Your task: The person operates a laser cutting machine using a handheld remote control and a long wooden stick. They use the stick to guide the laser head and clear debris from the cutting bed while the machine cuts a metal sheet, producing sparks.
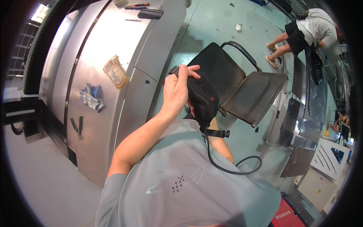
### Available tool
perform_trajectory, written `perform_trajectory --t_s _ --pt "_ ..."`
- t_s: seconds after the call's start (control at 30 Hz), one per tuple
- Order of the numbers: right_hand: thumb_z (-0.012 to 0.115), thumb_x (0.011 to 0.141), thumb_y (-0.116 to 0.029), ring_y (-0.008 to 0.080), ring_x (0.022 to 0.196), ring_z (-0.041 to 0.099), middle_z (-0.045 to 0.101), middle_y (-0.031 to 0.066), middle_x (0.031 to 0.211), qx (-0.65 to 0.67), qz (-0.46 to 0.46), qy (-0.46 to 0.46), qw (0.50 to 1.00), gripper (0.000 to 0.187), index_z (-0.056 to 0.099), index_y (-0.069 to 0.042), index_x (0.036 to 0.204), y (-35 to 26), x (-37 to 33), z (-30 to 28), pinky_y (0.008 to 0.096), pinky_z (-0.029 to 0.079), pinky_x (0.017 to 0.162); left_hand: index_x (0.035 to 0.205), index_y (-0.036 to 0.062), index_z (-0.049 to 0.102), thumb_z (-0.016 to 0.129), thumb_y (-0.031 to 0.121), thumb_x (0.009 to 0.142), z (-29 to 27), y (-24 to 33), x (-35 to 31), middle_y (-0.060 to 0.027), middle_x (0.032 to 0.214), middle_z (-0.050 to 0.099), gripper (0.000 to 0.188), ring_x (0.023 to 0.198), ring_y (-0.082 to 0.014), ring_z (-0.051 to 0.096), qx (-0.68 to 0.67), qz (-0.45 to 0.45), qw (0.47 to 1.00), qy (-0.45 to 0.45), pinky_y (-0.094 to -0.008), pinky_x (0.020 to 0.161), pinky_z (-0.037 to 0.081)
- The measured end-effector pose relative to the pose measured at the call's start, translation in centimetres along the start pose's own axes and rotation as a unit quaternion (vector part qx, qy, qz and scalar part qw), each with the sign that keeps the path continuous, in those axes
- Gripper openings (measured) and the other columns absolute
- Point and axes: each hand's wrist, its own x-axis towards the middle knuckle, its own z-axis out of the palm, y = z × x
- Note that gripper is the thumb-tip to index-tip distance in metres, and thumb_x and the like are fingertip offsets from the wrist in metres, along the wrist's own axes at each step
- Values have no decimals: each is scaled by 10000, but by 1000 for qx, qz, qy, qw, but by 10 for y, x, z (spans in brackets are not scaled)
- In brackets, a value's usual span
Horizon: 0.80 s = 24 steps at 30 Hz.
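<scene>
Left hand [177,90] has its fingers over the upper edge of a black mesh pouch [204,99], which sits just right of it; whether they clamp it I cannot tell. Right hand [191,109] (nearly all hidden behind the pouch) shows too little to tell its grip. Beyond the left hand stands a black chair [216,60]; left of it, gloves [90,97] and pliers [77,128] lie on a metal surface [94,56].
</scene>
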Motion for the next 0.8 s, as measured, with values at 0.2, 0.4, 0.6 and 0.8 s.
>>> perform_trajectory --t_s 0.2,0.4,0.6,0.8 --pt "587 1006 -419 236 858 731 678 103 1244 461 131 -299 825 509 570 -42 1348 35 46 -53 280 614 561 857 -38 662 392 409 1113 51 6 28 -89 1121 740 582 658 -109 592 164 170 972 7 -290 585 483" --pt "506 1050 -451 209 990 643 651 75 1207 373 211 -153 890 461 570 -79 1316 65 57 -62 363 559 807 853 -37 664 459 316 1104 95 3 47 -75 1023 733 479 710 -138 577 149 209 966 9 -313 683 487" --pt "486 1061 -471 231 1226 577 557 82 1398 154 290 -169 929 519 516 -70 1389 57 50 -30 465 476 1027 820 -30 657 447 290 1096 123 -8 74 -85 984 739 471 619 -147 526 170 188 967 -1 -336 625 450" --pt "582 1031 -285 141 1048 616 682 45 1139 -103 90 -259 956 338 651 -37 1250 19 6 -26 306 491 932 817 -21 669 454 340 1092 111 -34 93 -98 992 751 502 620 -182 554 204 180 962 -34 -348 634 461"
